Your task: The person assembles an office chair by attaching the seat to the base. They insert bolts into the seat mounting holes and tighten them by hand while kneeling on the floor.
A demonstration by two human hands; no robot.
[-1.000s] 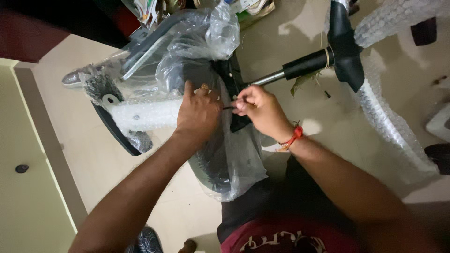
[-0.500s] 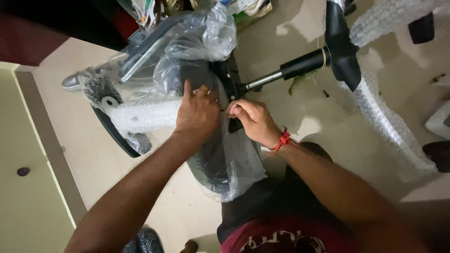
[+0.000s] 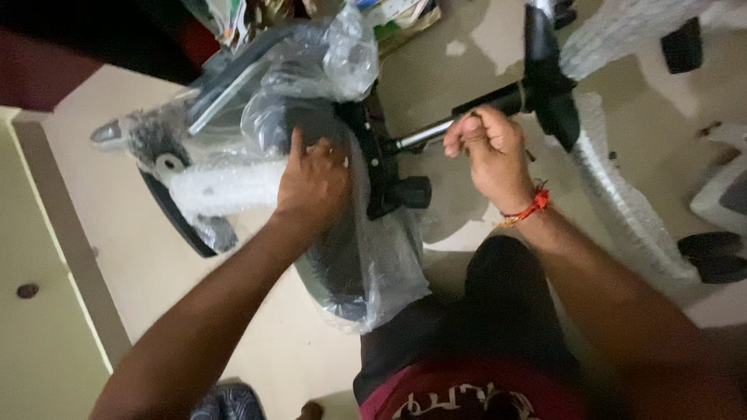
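We are pressing our left hand [image 3: 313,180] flat on the seat [image 3: 331,257], which looks heavy and slippery in its plastic. Our right hand [image 3: 489,152] is closing tight around the hard pole [image 3: 467,117], a good place to hold.

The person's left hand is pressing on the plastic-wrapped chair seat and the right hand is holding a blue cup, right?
Not quite. The head view shows the left hand pressing on the plastic-wrapped chair seat, but the right hand is closed around the chair's metal post, not a blue cup.
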